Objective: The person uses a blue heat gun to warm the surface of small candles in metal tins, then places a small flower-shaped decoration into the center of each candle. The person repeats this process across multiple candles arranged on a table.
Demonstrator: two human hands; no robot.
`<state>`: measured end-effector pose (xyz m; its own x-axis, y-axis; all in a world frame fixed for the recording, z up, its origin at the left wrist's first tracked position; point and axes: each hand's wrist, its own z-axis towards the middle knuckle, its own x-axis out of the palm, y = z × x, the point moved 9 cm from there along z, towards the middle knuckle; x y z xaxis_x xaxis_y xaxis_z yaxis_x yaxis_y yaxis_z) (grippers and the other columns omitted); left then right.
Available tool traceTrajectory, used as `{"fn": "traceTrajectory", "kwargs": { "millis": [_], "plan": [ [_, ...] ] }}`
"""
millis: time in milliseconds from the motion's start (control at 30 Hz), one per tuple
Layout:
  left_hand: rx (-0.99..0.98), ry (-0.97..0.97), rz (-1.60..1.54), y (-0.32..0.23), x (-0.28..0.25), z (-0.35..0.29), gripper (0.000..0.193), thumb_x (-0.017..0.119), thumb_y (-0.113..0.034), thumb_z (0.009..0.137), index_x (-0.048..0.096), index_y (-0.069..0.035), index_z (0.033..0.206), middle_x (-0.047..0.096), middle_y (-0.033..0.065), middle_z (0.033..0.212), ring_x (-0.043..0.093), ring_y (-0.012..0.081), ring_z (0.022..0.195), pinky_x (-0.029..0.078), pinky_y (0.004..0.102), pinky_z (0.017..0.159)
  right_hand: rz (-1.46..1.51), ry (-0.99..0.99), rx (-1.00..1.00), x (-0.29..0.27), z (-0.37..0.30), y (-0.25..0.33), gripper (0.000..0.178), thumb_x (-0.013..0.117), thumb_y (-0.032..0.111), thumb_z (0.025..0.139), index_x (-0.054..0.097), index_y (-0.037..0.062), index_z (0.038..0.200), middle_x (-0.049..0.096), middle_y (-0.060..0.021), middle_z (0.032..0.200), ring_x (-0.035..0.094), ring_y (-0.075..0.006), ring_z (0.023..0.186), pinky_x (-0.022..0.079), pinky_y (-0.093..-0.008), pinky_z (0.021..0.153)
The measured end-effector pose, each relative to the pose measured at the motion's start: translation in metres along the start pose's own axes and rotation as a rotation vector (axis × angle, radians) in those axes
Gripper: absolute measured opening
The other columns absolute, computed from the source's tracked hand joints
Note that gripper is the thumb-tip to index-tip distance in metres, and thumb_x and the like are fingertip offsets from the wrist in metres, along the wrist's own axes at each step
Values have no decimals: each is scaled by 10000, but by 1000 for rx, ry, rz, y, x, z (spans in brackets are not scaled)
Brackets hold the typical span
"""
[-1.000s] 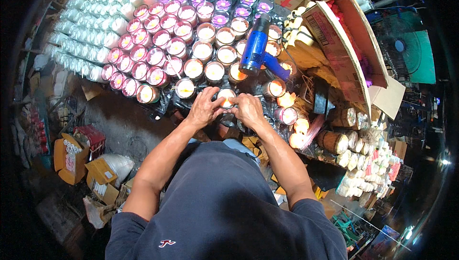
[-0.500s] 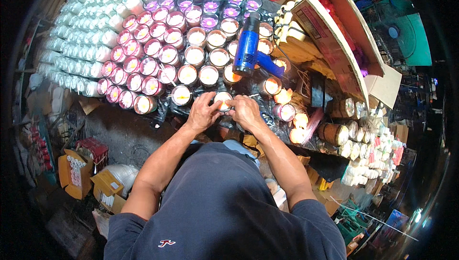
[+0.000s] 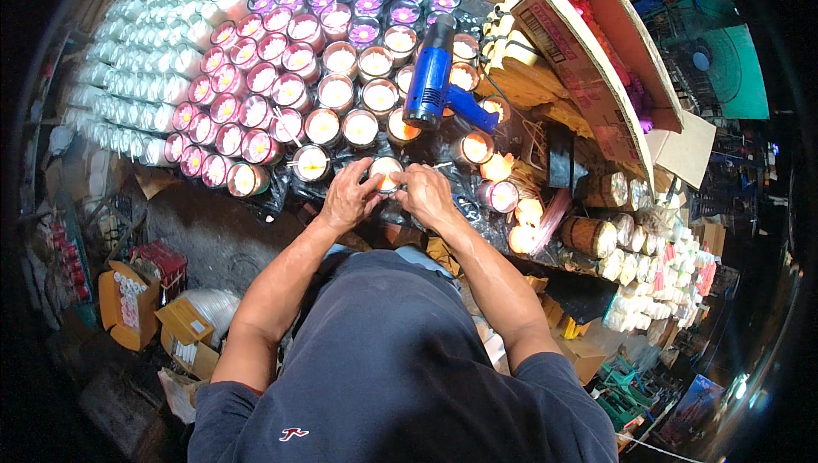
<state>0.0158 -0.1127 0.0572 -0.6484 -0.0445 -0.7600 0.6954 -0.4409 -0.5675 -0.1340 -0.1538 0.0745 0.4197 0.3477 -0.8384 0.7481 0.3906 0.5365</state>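
At the table's near edge stands a glass candle (image 3: 386, 170) with a white and yellow-orange flower-like top. The fingers of my left hand (image 3: 348, 197) are closed against its left side. From the right, my right hand (image 3: 428, 196) is bent over the glass, with thumb and fingers at its rim. Just left of my hands is another glass candle (image 3: 311, 163) with a small stick lying across its rim. Beyond my hands, a blue heat gun (image 3: 430, 75) stands among the candles, its nozzle pointing toward me.
Rows of pink candles (image 3: 256, 111) and purple flower candles (image 3: 366, 5) fill the table, with white glasses (image 3: 128, 88) at far left. A tall cardboard box (image 3: 579, 71) of red and purple pieces stands at right, near several yellow-orange flowers (image 3: 498, 167). Open boxes (image 3: 128, 305) lie lower left.
The whole scene has shifted slightly left and up in the picture. Both hands stay at the same glass candle, with the fingers slightly rearranged around its rim.
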Motion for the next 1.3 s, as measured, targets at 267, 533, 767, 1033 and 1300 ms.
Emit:
{"fn": "traceTrajectory", "kwargs": {
  "millis": [267,533,767,1033,1300],
  "plan": [
    [-17,-8,-9,2,3,-2,548,913,-143,777,709,-80,1282,609,241,1434,651,428,1252,545,520,1012,-17,41,28,-2,1,3,356,847,185,841,838,127,1193,726,-169,979,707,-379,975,576,-526,844],
    [-14,19,-24,7,7,-4,621,924,-147,781,692,-116,1356,601,271,1477,646,457,1285,562,529,1023,-9,1,30,-2,-1,1,366,877,209,838,832,95,1183,715,-125,988,692,-371,966,555,-501,839],
    [-17,18,-38,10,10,-7,666,920,-141,777,666,-123,1392,592,278,1478,637,465,1296,555,539,1044,12,3,34,-3,0,3,346,857,205,836,840,120,1171,721,-166,971,707,-383,965,568,-527,842],
    [37,-28,-43,3,2,-2,616,925,-121,752,673,-87,1313,614,253,1408,662,443,1232,564,522,979,24,-6,24,0,-1,0,353,862,186,830,837,118,1175,713,-164,968,704,-381,965,564,-532,845],
    [26,-14,-64,7,5,-5,746,931,-92,754,614,-158,1426,608,265,1441,655,470,1259,569,540,1001,22,-11,12,-2,0,2,345,860,163,821,837,116,1162,706,-156,953,702,-375,962,562,-524,853]
  ]
}}
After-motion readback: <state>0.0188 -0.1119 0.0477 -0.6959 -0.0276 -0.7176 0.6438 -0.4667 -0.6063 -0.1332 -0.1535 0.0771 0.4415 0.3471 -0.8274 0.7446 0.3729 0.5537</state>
